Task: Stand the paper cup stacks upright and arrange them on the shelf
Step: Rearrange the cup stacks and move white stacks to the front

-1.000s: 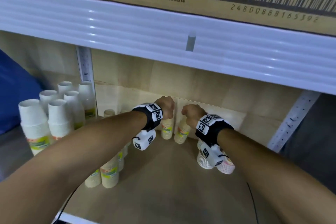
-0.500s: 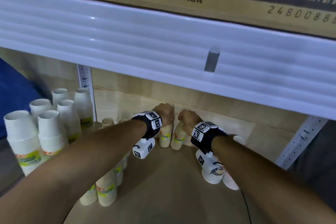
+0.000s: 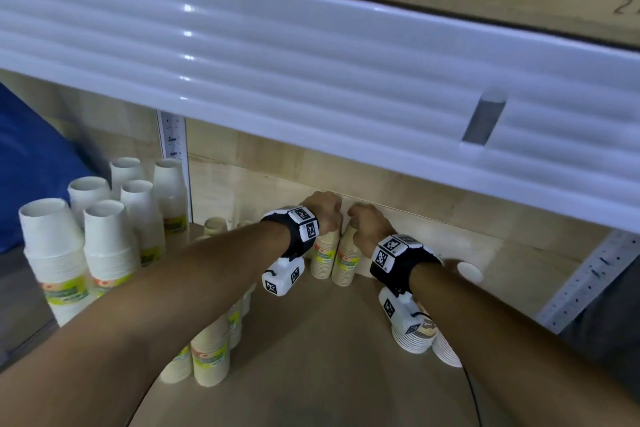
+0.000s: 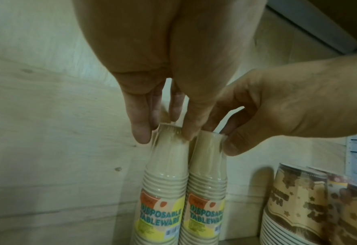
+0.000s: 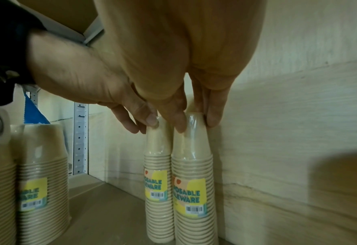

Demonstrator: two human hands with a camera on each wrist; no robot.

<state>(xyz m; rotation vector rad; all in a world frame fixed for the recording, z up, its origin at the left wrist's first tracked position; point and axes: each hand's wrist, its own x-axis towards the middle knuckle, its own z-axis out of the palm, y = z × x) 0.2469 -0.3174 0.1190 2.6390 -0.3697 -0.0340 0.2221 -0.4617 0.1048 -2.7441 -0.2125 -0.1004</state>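
Observation:
Two beige paper cup stacks in clear wrap stand upright side by side, touching, at the back of the wooden shelf (image 3: 311, 357). My left hand (image 3: 325, 215) (image 4: 165, 132) pinches the top of the left stack (image 3: 323, 255) (image 4: 165, 182) (image 5: 157, 165) with fingers and thumb. My right hand (image 3: 363, 222) (image 5: 196, 121) pinches the top of the right stack (image 3: 348, 262) (image 4: 207, 182) (image 5: 194, 174) the same way. The left wrist view also takes in the right hand (image 4: 278, 107), and the right wrist view the left hand (image 5: 79, 79).
White cup stacks (image 3: 104, 246) stand upright at far left. A row of beige stacks (image 3: 211, 354) runs along the shelf's left side. Patterned cup stacks (image 3: 415, 340) (image 4: 309, 207) sit at the right under my right wrist. The white upper shelf edge (image 3: 311, 62) hangs low overhead.
Both hands have moved closer together and brought the two beige stacks from slightly apart to touching side by side near the back wall. The head view has dropped closer.

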